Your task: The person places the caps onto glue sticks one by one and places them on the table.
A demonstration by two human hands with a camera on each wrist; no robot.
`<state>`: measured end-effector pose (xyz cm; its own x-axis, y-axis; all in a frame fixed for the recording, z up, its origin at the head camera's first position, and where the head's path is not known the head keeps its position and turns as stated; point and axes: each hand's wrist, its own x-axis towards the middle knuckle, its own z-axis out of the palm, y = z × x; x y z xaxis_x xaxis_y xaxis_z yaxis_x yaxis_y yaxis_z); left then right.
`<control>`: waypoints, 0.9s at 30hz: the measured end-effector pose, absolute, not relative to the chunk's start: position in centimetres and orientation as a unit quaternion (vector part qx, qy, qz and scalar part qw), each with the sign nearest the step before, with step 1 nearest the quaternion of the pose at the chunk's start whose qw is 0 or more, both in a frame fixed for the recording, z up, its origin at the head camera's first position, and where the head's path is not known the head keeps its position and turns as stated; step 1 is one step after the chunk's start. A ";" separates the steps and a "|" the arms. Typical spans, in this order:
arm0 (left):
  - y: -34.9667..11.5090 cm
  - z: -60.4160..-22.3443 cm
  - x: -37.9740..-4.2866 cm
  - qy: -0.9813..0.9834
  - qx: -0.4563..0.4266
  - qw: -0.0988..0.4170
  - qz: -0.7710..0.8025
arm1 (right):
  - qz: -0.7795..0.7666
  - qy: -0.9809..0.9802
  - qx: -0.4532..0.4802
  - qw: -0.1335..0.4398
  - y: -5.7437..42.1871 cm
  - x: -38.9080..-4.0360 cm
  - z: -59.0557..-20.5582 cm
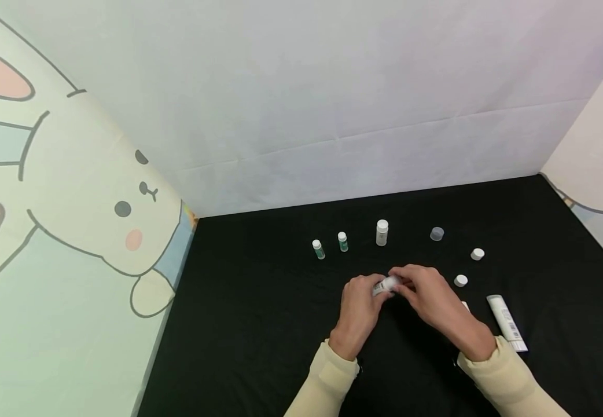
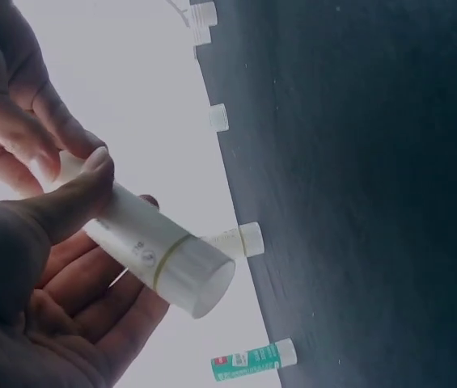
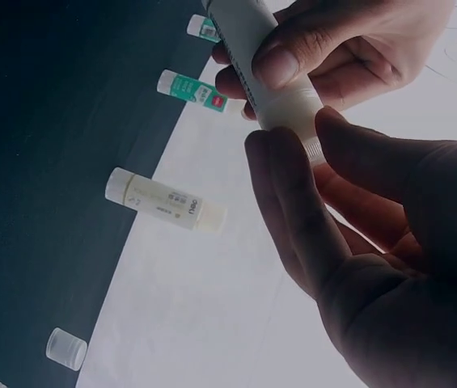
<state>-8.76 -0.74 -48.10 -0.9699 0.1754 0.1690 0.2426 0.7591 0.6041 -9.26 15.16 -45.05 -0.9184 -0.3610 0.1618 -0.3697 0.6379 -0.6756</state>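
A white glue stick [image 1: 382, 286] is held between both hands, above the black tabletop. My left hand [image 1: 359, 301] grips its body; in the left wrist view the thumb lies across the barrel [image 2: 143, 238], whose wide translucent end points away. At the other end, my right hand [image 1: 429, 295] pinches the tip between thumb and fingers. In the right wrist view those fingers [image 3: 285, 170] partly cover that pale, ridged end. Whether a cap sits on it cannot be told. Another white glue stick [image 1: 382, 233] stands upright behind the hands.
Two small green-labelled glue sticks [image 1: 319, 249] [image 1: 343, 242] stand at the back left. A translucent cap [image 1: 437, 233] and two white caps [image 1: 477, 253] [image 1: 460, 281] are at the right. Near the right wrist lies a white tube [image 1: 507, 323]; a white thing [image 1: 465, 305] is mostly hidden.
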 end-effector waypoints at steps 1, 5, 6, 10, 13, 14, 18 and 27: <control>-0.7 -48.1 -8.7 -0.937 -0.112 0.053 -0.327 | 0.373 -0.905 0.202 0.007 15.2 -9.2 -45.0; -0.5 -47.9 -8.7 -0.938 -0.121 0.062 -0.318 | 0.366 -0.909 0.197 0.010 15.2 -9.1 -44.8; -0.4 -47.9 -8.6 -0.939 -0.124 0.066 -0.314 | 0.364 -0.911 0.196 0.011 15.3 -9.0 -44.7; -0.1 -47.9 -8.4 -0.939 -0.130 0.074 -0.309 | 0.356 -0.915 0.192 0.010 15.3 -8.7 -44.5; 0.2 -48.0 -8.1 -0.938 -0.132 0.082 -0.309 | 0.351 -0.917 0.190 0.013 15.4 -8.5 -44.4; 0.3 -48.0 -8.0 -0.938 -0.132 0.086 -0.309 | 0.351 -0.917 0.190 0.013 15.5 -8.4 -44.3; 0.8 -48.0 -8.0 -0.932 -0.140 0.097 -0.320 | 0.359 -0.914 0.189 0.006 16.3 -8.3 -44.0; 2.2 -47.6 -7.8 -0.909 -0.156 0.068 -0.382 | 0.371 -0.910 0.182 0.002 18.5 -8.2 -43.2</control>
<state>-7.76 2.18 -47.60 -0.9421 0.2311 0.2430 0.3353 0.6602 0.6721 -8.19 18.54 -43.19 -0.9334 -0.3304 0.1398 -0.3339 0.6574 -0.6755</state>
